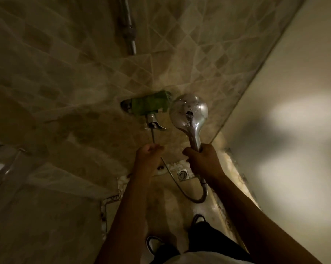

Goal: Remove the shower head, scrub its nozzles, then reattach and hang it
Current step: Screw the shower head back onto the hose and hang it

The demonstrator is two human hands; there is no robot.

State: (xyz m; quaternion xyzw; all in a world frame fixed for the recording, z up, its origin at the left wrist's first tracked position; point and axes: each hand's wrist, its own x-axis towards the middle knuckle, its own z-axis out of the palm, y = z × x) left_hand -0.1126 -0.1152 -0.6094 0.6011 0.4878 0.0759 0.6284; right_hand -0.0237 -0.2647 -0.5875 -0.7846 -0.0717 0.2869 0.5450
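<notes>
My right hand [203, 160] grips the handle of a chrome shower head [188, 111] and holds it upright, its shiny back turned to me, its nozzle face hidden. The metal hose [203, 195] loops down from under that hand and rises to my left hand [149, 154], whose curled fingers hold the thin hose just below the wall tap [153, 122]. The tap's body is wrapped in green tape or plastic [151, 105]. A chrome riser bar [127, 25] runs up the tiled wall above.
Beige tiled walls meet a pale partition [275, 92] on the right. A floor drain [182, 175] sits in the corner below the hands. My shoes [198, 220] stand on the wet floor. A white fixture [1, 168] lies at the left edge.
</notes>
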